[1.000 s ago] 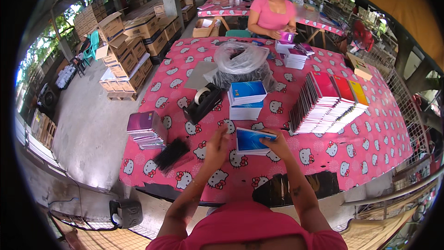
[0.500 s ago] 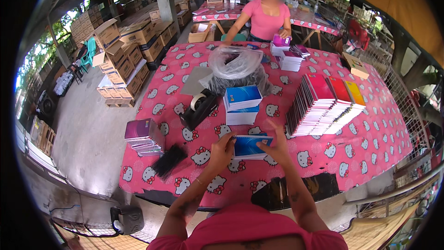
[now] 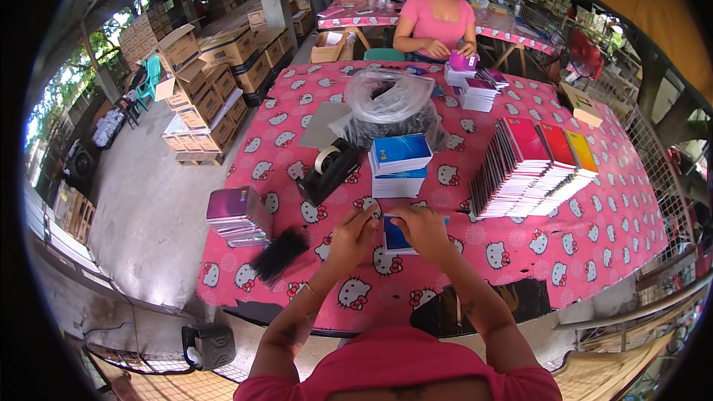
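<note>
A blue notebook (image 3: 396,240) lies low over the pink table in front of me, its upper right part covered by my right hand (image 3: 423,230). That hand's fingers are bent down at the notebook's upper left corner. Just beside the left edge is my left hand (image 3: 353,239), its fingers pressed together and pointing at the same corner. Whatever sits between the fingertips of either hand is too small to make out. Beyond my hands stands a stack of blue notebooks (image 3: 399,167), the upper ones turned slightly against the lower.
On the pink tablecloth (image 3: 356,291) are a black tape dispenser (image 3: 327,172), black wire coils (image 3: 278,255), purple notebooks (image 3: 239,215), red and yellow notebook stacks (image 3: 523,167) and a plastic-wrapped bundle (image 3: 390,108). Across the table a person (image 3: 438,26) handles purple notebooks. Cartons (image 3: 200,100) stand left.
My right hand has moved left across the blue notebook to its upper left corner, fingers now bent. My left hand stays near the left edge. The person opposite has brought both hands together.
</note>
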Demonstrator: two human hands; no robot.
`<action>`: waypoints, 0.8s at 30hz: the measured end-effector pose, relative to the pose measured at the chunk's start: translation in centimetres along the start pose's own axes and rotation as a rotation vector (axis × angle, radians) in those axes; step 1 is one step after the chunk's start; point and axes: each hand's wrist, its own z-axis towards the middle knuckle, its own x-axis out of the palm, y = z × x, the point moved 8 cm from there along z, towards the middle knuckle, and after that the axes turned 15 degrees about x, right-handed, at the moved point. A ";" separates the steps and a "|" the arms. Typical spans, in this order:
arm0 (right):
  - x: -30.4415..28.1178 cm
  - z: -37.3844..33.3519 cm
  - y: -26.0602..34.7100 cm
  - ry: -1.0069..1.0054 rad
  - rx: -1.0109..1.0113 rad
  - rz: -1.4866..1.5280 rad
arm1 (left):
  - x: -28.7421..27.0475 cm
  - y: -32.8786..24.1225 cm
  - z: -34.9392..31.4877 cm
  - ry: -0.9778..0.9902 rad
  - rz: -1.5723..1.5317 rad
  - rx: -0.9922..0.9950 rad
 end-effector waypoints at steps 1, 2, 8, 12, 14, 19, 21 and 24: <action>0.0 0.1 0.1 0.005 0.000 0.002 | -0.1 0.1 0.0 -0.022 -0.019 0.029; 0.0 0.2 0.2 0.009 0.001 0.004 | -0.1 0.4 -0.1 -0.043 -0.039 0.057; -0.2 0.4 0.1 0.009 0.010 0.005 | -0.4 0.9 0.1 -0.082 -0.082 0.091; -0.1 0.5 -0.1 0.004 0.016 -0.010 | -0.1 1.1 0.2 -0.062 -0.116 0.080; -0.1 0.6 -0.1 0.018 0.024 -0.010 | -0.1 1.0 0.3 -0.057 -0.123 0.071; -0.3 0.6 0.2 0.028 0.034 0.004 | -0.1 0.8 0.3 -0.055 -0.147 0.070; -0.4 0.6 0.1 0.029 0.038 0.010 | -0.1 0.7 0.5 -0.041 -0.146 0.053; -0.2 0.6 -0.1 0.037 0.054 0.004 | -0.2 0.4 0.5 -0.042 -0.165 0.055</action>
